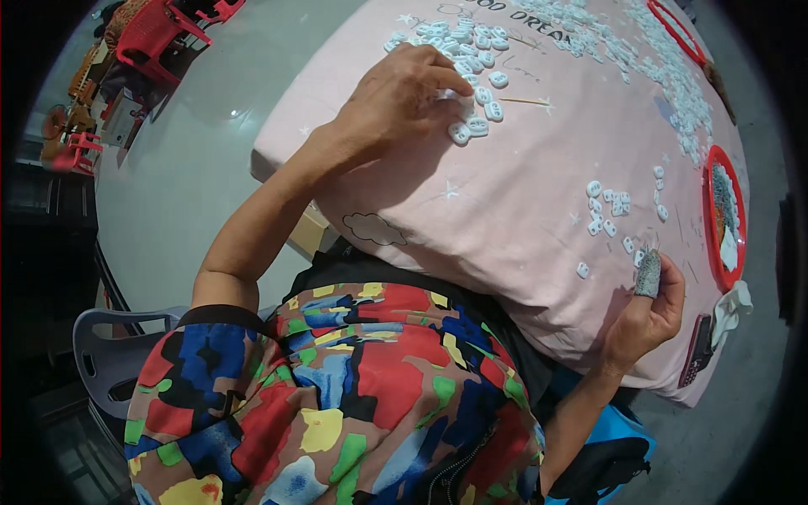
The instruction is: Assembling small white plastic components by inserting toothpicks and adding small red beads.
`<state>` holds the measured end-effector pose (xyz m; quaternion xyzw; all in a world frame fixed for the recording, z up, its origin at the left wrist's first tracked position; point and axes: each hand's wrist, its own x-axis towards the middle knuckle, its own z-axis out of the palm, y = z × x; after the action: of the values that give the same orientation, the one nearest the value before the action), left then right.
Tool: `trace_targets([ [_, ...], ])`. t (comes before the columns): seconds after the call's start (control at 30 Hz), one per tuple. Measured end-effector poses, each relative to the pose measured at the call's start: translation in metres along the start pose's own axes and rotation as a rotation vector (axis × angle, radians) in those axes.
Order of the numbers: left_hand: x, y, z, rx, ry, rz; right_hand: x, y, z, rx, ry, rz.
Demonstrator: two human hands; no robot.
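We see the left hand [404,93] stretched out over the counter [505,194], which is draped in a pink cloth with a cloud and star print. Its fingers are curled down onto a cluster of small white plastic pieces [475,93], fingertips touching the nearest ones; whether any piece is actually pinched we cannot tell, the palm hides it. More white pieces spread in a long band along the far edge [665,76] of the counter, and a smaller scatter [610,210] lies near the right side.

The right hand [650,311] rests at the near right edge of the counter, loosely curled. Its thumb wears a grey knitted finger cot [648,273], raised upright. We see nothing clearly held in this hand.

Just beside the right hand, a red round tray [709,227] sits on the counter with grey and white material in it. A second red tray [673,29] shows at the far corner. A dark calculator-like device [696,349] and a white rag [730,307] lie at the counter edge, right of the right hand.

The person wears a multicoloured patterned top [353,396] and sits on a grey plastic chair [109,345]. Red chairs [160,29] stand well apart at upper left.
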<state>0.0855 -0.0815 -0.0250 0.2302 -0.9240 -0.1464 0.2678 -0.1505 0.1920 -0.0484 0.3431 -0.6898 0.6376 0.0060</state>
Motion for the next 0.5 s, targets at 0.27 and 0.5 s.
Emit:
trace_targets([
  [0.27, -0.007, -0.006, 0.0, -0.054, 0.096, 0.081, -0.001, 0.001, -0.001, -0.046, -0.019, -0.033],
  [0.5, -0.019, 0.007, 0.002, -0.185, 0.031, 0.014, -0.002, 0.002, 0.0, -0.059, -0.01, -0.112],
])
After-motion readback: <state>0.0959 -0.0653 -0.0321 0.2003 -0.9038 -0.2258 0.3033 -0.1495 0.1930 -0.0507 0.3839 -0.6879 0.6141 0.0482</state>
